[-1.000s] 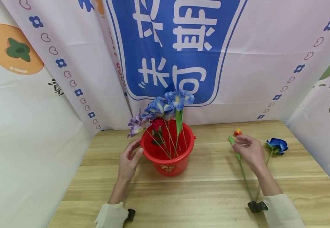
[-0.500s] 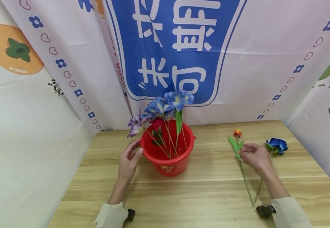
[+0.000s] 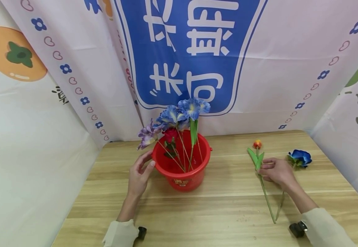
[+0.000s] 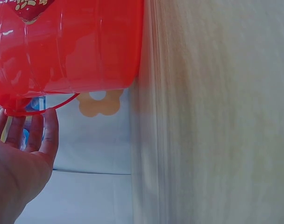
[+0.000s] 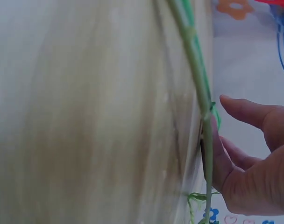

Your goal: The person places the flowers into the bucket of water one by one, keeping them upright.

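Observation:
My left hand is at the left side of a red bucket, fingertips touching its rim beside the handle. In the left wrist view its fingers are fairly straight. Blue irises, a purple iris and a red rose stand in the bucket. My right hand is at an artificial orange-red tulip lying on the table. In the right wrist view its fingers are behind the tulip stem, and the thumb stands apart from it.
A blue flower lies right of the tulip, its stem partly hidden under my right hand. The wooden table ends at a printed cloth backdrop behind the bucket. White cloth walls stand at both sides.
My right hand has shifted from over the tulip's leaves to the right and nearer to me, beside its stem, uncovering the bloom and leaves. The left hand and bucket stay in place.

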`<act>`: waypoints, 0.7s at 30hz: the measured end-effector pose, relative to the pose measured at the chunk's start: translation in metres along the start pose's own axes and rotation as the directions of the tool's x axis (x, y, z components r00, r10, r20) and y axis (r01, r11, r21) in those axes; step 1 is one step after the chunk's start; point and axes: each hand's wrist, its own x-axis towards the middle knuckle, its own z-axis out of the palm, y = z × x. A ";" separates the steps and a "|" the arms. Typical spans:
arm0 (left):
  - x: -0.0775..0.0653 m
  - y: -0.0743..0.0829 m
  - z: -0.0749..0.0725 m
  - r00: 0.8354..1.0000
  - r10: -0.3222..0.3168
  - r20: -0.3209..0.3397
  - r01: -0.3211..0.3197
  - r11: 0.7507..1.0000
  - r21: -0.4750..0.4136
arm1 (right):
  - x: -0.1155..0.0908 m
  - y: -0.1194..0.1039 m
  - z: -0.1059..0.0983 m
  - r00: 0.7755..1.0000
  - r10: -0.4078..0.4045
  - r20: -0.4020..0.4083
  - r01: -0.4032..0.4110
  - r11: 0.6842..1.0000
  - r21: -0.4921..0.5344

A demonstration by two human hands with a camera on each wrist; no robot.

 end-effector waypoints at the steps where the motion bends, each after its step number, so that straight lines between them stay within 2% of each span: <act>1: 0.000 0.000 0.000 1.000 -0.002 -0.002 0.002 1.000 -0.002 | 0.001 0.000 0.001 1.000 -0.006 -0.004 0.006 1.000 -0.021; 6: 0.000 0.000 -0.001 1.000 -0.005 -0.006 0.005 1.000 -0.007 | 0.004 -0.001 0.006 0.999 -0.041 -0.011 0.040 0.995 -0.086; 17: 0.000 -0.001 -0.001 1.000 0.013 0.001 -0.013 1.000 -0.004 | 0.002 -0.005 0.008 1.000 -0.018 0.002 0.018 0.999 -0.030; 21: 0.000 0.000 -0.001 1.000 0.012 0.002 -0.012 1.000 0.001 | -0.001 -0.009 0.010 0.999 -0.046 -0.009 0.045 0.999 -0.021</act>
